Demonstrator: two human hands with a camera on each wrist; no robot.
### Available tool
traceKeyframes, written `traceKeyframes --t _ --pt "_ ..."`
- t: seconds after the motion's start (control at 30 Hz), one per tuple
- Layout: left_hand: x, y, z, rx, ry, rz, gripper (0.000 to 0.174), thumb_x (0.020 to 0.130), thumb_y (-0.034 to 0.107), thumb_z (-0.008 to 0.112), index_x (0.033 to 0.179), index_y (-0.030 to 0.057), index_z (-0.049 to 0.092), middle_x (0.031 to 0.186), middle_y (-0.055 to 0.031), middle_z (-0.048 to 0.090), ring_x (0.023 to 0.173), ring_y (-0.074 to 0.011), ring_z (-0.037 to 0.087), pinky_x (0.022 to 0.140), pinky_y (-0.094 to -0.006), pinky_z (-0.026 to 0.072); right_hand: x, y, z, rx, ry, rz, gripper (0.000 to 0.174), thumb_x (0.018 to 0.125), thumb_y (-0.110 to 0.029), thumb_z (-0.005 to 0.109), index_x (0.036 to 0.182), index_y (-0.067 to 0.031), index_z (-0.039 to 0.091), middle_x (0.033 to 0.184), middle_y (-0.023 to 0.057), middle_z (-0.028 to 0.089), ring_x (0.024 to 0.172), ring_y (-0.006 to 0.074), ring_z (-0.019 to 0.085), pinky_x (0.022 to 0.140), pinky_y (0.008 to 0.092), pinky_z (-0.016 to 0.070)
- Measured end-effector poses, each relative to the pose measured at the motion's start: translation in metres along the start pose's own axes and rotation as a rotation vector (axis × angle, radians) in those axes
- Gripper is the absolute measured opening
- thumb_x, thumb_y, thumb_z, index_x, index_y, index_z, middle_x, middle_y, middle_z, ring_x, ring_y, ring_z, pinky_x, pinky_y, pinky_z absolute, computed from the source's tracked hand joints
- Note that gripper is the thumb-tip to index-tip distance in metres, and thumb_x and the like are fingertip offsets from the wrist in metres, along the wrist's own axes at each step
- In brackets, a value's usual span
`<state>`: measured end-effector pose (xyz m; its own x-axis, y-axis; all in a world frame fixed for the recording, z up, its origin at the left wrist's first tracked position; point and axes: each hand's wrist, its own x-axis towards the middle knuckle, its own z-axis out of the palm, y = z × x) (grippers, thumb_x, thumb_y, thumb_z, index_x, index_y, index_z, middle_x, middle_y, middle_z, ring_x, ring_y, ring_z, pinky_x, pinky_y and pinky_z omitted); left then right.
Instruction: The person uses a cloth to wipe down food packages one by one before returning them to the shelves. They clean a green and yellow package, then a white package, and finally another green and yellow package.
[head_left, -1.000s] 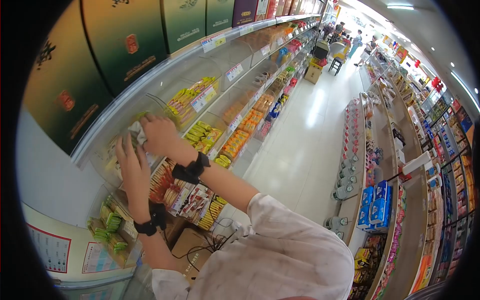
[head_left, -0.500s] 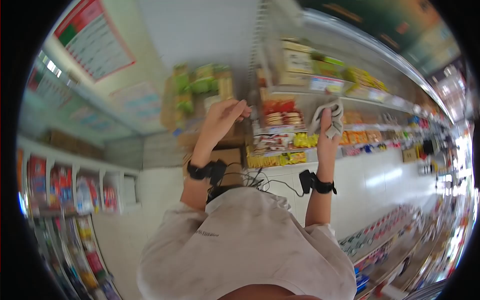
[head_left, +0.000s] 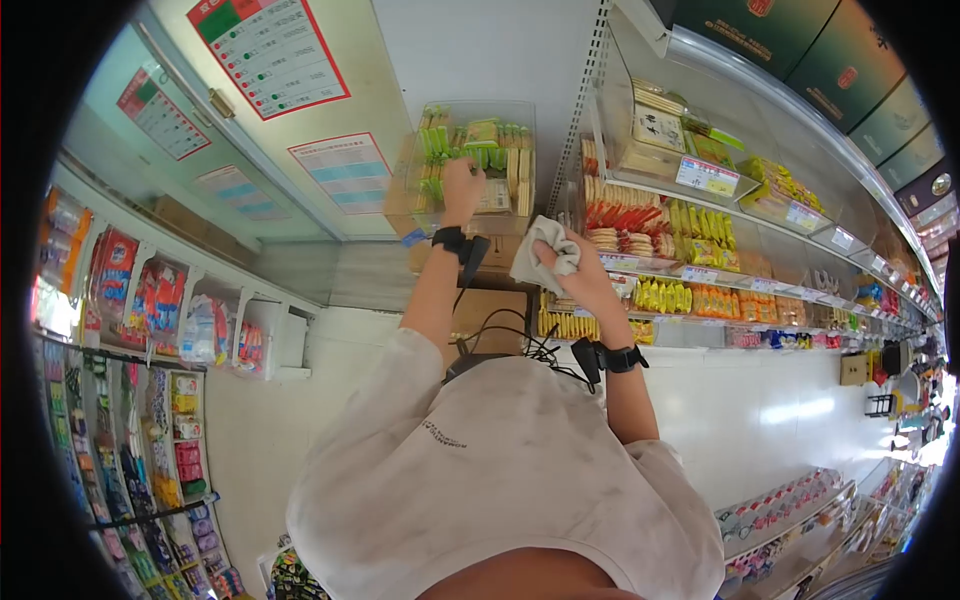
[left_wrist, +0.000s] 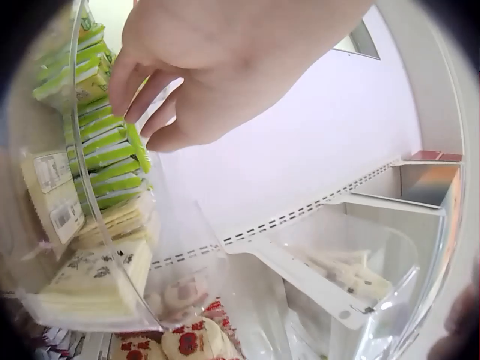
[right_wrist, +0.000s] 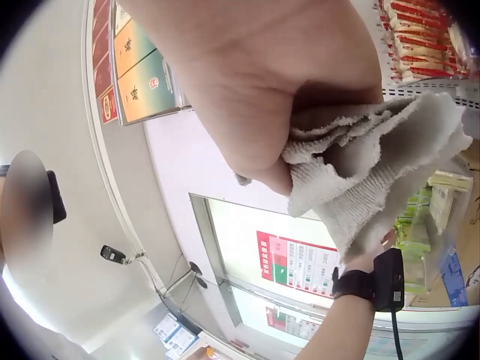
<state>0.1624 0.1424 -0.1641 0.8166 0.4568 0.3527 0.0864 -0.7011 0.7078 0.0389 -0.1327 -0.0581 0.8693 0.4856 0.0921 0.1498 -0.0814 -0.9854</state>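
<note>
My left hand [head_left: 463, 192] reaches over a clear plastic bin [head_left: 528, 172] of green-wrapped snack packs [head_left: 482, 134] against the wall. In the left wrist view its fingers [left_wrist: 161, 112] hang loosely bent beside the green packs [left_wrist: 105, 150], and nothing shows between them. Pale snack packs [left_wrist: 94, 281] fill the near part of this bin. My right hand [head_left: 590, 285] grips a crumpled grey-white cloth [head_left: 535, 262] in front of the shelf's end. In the right wrist view, ribbed folds of the cloth [right_wrist: 367, 176] spread out past the curled fingers.
Shelves with red-wrapped biscuits [head_left: 625, 215] and yellow packs [head_left: 662, 297] run off to the right. An upper clear bin [head_left: 690, 150] and green gift boxes [head_left: 770, 30] stand above. Cardboard boxes [head_left: 490, 312] and loose black cables [head_left: 520, 340] lie below the hands.
Both hands were together in an upper shelf bin; they have parted. The view has swung left. My left hand has gone to the green packs, while the right has drawn back with the cloth.
</note>
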Motion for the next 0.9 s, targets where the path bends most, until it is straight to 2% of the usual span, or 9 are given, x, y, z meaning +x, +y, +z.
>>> traceKeyframes --t 0.07,0.13,0.17,0.33,0.57,0.67,0.7,0.8,0.9 --pt "0.011 -0.014 0.005 0.197 0.162 0.030 0.023 0.082 0.012 0.068 0.100 -0.0020 0.068 0.107 -0.0234 0.062 0.104 -0.0404 0.058 0.091 -0.0492 0.0487 -0.007 -0.002 -0.009 0.024 0.034 0.018 0.033 0.095 -0.027 0.068 0.115 -0.0012 0.063 0.093 0.0014 0.066 0.082 0.0084 0.056 0.075 0.0260 0.0479" --pt "0.017 -0.022 0.008 0.383 0.110 0.015 0.026 0.079 0.009 0.069 0.103 -0.0022 0.066 0.111 -0.0225 0.058 0.108 -0.0414 0.054 0.095 -0.0494 0.0456 -0.014 -0.003 -0.020 0.053 0.072 0.047 0.032 0.095 -0.027 0.068 0.113 -0.0011 0.064 0.092 0.0011 0.066 0.082 0.0082 0.056 0.075 0.0259 0.0476" --pt "0.019 -0.027 0.008 0.477 0.085 0.010 0.028 0.078 0.007 0.069 0.105 -0.0023 0.065 0.112 -0.0221 0.056 0.110 -0.0420 0.052 0.097 -0.0495 0.0440 -0.014 0.004 -0.022 0.094 0.096 -0.015 0.030 0.095 -0.027 0.068 0.110 -0.0007 0.064 0.090 0.0008 0.065 0.081 0.0077 0.055 0.075 0.0251 0.0471" --pt "0.022 -0.019 0.008 0.710 0.032 0.075 0.026 0.078 0.006 0.071 0.102 -0.0019 0.065 0.113 -0.0218 0.056 0.112 -0.0407 0.053 0.097 -0.0478 0.0439 -0.025 0.010 -0.034 0.098 0.138 -0.037 0.031 0.096 -0.026 0.067 0.111 -0.0003 0.063 0.093 0.0009 0.065 0.084 0.0078 0.056 0.077 0.0251 0.0470" --pt "0.024 -0.035 0.012 0.714 -0.099 0.088 0.021 0.080 0.009 0.072 0.099 -0.0005 0.068 0.107 -0.0200 0.060 0.105 -0.0377 0.058 0.092 -0.0462 0.0483 -0.033 0.022 -0.047 0.119 0.144 -0.012 0.031 0.096 -0.027 0.066 0.111 -0.0007 0.063 0.094 0.0011 0.064 0.085 0.0082 0.055 0.077 0.0256 0.0471" --pt "0.024 -0.042 0.000 0.478 -0.013 0.168 0.027 0.079 0.013 0.075 0.100 -0.0026 0.069 0.098 -0.0188 0.064 0.095 -0.0358 0.063 0.083 -0.0444 0.0515 -0.032 0.021 -0.049 0.160 0.114 0.045 0.032 0.098 -0.029 0.064 0.113 -0.0011 0.062 0.095 0.0011 0.064 0.088 0.0083 0.055 0.079 0.0253 0.0468" --pt "0.019 -0.037 -0.011 0.314 -0.025 0.136 0.031 0.079 0.016 0.077 0.101 -0.0037 0.069 0.096 -0.0179 0.065 0.092 -0.0333 0.064 0.081 -0.0422 0.0520 -0.031 0.021 -0.048 0.180 0.106 0.071 0.032 0.099 -0.030 0.063 0.114 -0.0012 0.062 0.096 0.0011 0.064 0.088 0.0084 0.055 0.079 0.0253 0.0467" --pt "-0.015 0.027 -0.069 -0.148 -0.065 0.033 0.042 0.078 0.020 0.083 0.107 -0.0056 0.068 0.093 -0.0145 0.069 0.085 -0.0252 0.066 0.075 -0.0351 0.0527 -0.021 0.038 -0.042 0.222 0.193 0.070 0.035 0.100 -0.033 0.061 0.116 -0.0009 0.061 0.099 0.0008 0.064 0.091 0.0081 0.055 0.080 0.0248 0.0463" --pt "-0.068 0.105 -0.109 -0.508 -0.164 -0.083 0.047 0.079 0.020 0.084 0.114 -0.0048 0.066 0.096 -0.0104 0.070 0.084 -0.0163 0.065 0.074 -0.0284 0.0521 -0.006 0.029 -0.029 0.333 0.282 0.144 0.038 0.101 -0.035 0.060 0.115 -0.0007 0.062 0.100 0.0001 0.065 0.091 0.0076 0.055 0.081 0.0238 0.0462"
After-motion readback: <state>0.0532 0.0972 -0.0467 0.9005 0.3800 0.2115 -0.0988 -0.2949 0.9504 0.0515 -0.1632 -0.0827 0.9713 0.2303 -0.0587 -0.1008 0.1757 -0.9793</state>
